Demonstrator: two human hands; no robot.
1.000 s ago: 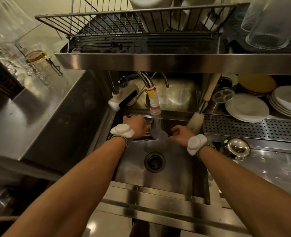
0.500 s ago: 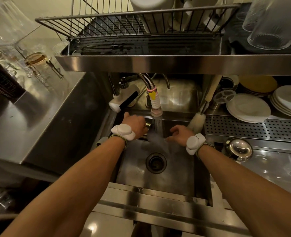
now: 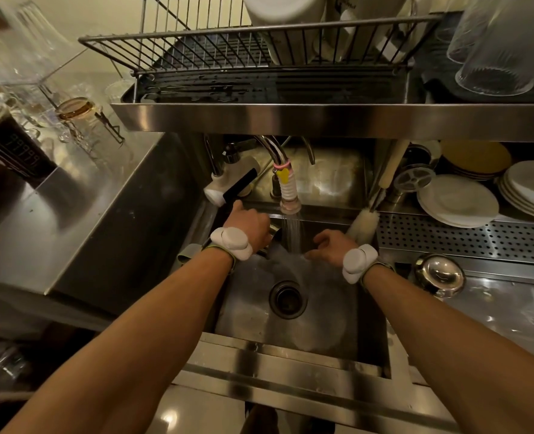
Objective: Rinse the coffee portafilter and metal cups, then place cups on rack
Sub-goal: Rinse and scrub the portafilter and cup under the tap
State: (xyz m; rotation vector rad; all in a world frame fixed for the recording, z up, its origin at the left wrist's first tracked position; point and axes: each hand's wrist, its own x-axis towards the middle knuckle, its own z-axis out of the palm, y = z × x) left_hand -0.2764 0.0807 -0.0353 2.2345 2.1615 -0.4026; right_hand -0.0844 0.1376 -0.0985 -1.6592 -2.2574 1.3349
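1. Metal piece [image 3: 274,234], shiny, sits in the left hand [image 3: 250,225]; only a small part of it shows past the knuckles, so I cannot tell whether it is a cup or the portafilter.
2. The left hand's fingers are curled around this piece, and the back of the hand faces the camera.
3. Just beside this grip, toward the right hand, the water stream [image 3: 292,233] falls from the ribbed faucet nozzle [image 3: 289,195]. The metal piece is at the edge of the stream.
4. The right hand [image 3: 331,245] is on the other side of the stream, with the fingers loosely bent and the fingertips near the water. It holds nothing.
5. Both hands are over the steel sink [image 3: 322,333], and the drain [image 3: 288,299] lies below and between them.
6. A round metal cup [image 3: 441,275] stands on the counter, near the right wrist on its outer side and apart from the hand.
7. A white bottle brush [image 3: 362,222] leans just behind the right hand.
8. The wire rack [image 3: 228,48] is high above both hands, on the steel shelf, and its left part is bare.
9. White plates [image 3: 458,200] lie farther out from the right hand, behind the perforated tray [image 3: 447,234].
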